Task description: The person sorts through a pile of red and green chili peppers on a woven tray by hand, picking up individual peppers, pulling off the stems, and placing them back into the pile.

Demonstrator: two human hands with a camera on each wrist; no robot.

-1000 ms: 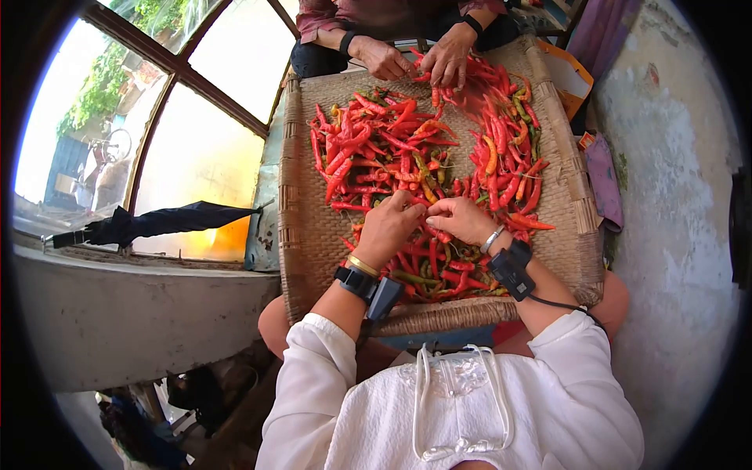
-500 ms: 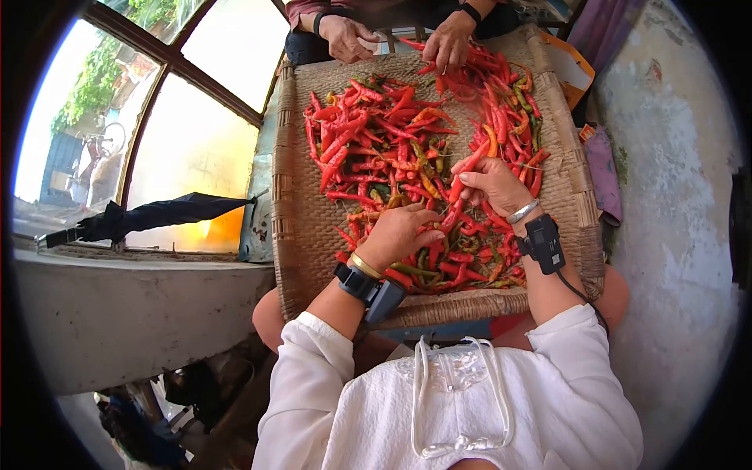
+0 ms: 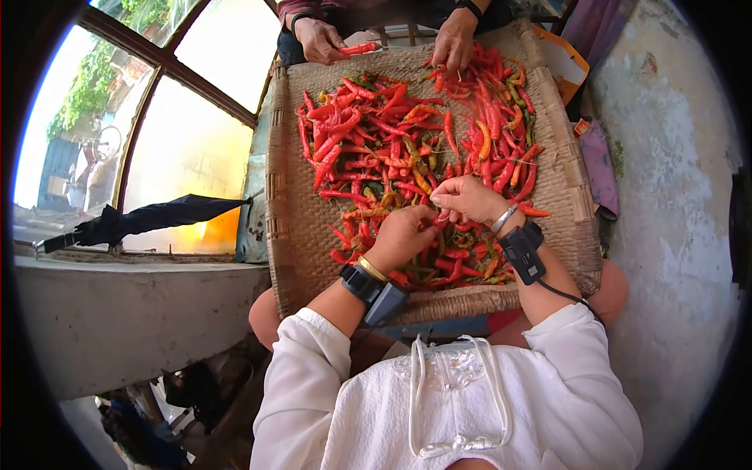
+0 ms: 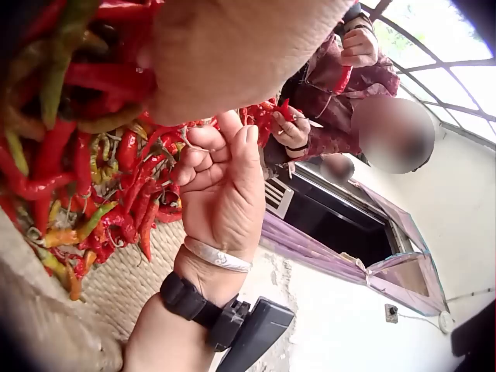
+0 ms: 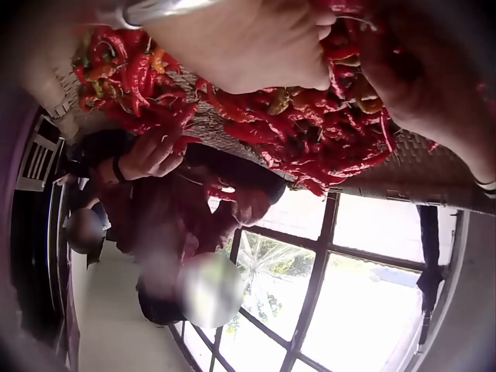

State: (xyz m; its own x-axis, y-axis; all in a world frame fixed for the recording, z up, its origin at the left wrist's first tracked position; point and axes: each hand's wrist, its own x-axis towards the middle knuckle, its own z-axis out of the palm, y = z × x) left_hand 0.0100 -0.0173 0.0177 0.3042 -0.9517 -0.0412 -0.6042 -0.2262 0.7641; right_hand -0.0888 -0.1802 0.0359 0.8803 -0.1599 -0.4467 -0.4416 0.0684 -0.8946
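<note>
In the head view, my left hand (image 3: 402, 237) and right hand (image 3: 474, 200) meet over the near part of a pile of chili peppers (image 3: 368, 141). A red chili pepper (image 5: 345, 6) shows between the two hands in the right wrist view, mostly covered by fingers. My left fingers curl in at it, with thumb and forefinger close together. The right thumb and fingertips pinch at the same spot, where a thin stem shows. The peppers are mostly red, some green or orange, on a woven tray (image 3: 301, 258).
Across the tray another person works; one hand (image 3: 319, 41) holds a red chili and the other (image 3: 455, 43) is over the right-hand heap (image 3: 501, 133). A folded black umbrella (image 3: 164, 218) lies along the windowsill at left. A bare wall (image 3: 674, 196) stands at right.
My right hand has come down and left to my left hand; the long chili it held up is out of its fingers. The other person's hand on the left now holds a chili.
</note>
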